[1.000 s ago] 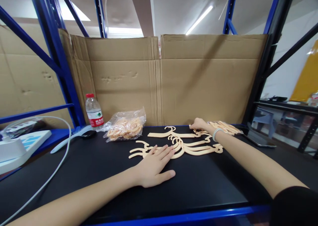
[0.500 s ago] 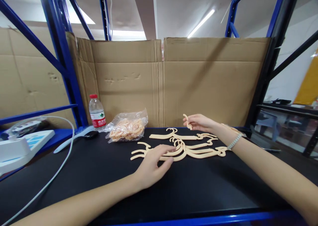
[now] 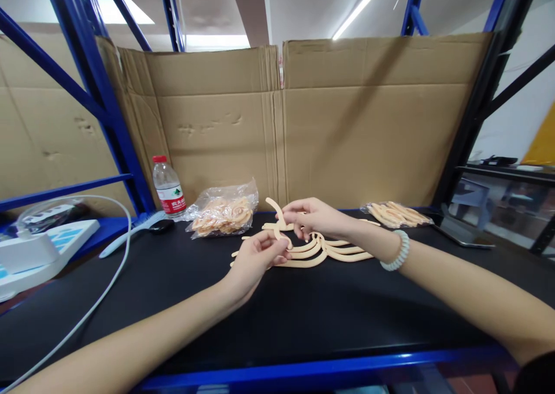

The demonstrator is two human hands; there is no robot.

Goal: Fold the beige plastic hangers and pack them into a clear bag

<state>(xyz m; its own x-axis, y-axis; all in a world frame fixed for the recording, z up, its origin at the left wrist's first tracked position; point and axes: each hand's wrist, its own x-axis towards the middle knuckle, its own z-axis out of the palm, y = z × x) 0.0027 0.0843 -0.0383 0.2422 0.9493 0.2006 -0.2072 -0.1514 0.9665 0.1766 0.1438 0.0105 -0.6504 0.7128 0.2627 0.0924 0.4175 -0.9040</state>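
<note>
Between my two hands is a cream-coloured curved piece [image 3: 274,205], which looks like part of a clothes hanger. Its upper end stands free above the fingers. My left hand [image 3: 255,262] is closed, pinching the lower end between thumb and fingers. Closed around the middle of the piece is my right hand [image 3: 315,216], with fingertips partly hidden behind it. Below and behind both hands, several similar cream hanger parts [image 3: 306,263] lie in a row on the black tabletop [image 3: 303,319], partly covered by my hands and right forearm.
At the back left stand a clear bag of cream parts [image 3: 223,212] and a red-capped water bottle [image 3: 169,189]. Another bag [image 3: 396,214] lies at the back right. A white cable [image 3: 117,272] and power strip [image 3: 56,249] are left. Cardboard [image 3: 368,122] walls the back.
My right hand has come left and toward me with a cream piece. My left hand has lifted off the parts on the table and now grips the held piece too. The view has tilted down slightly.
</note>
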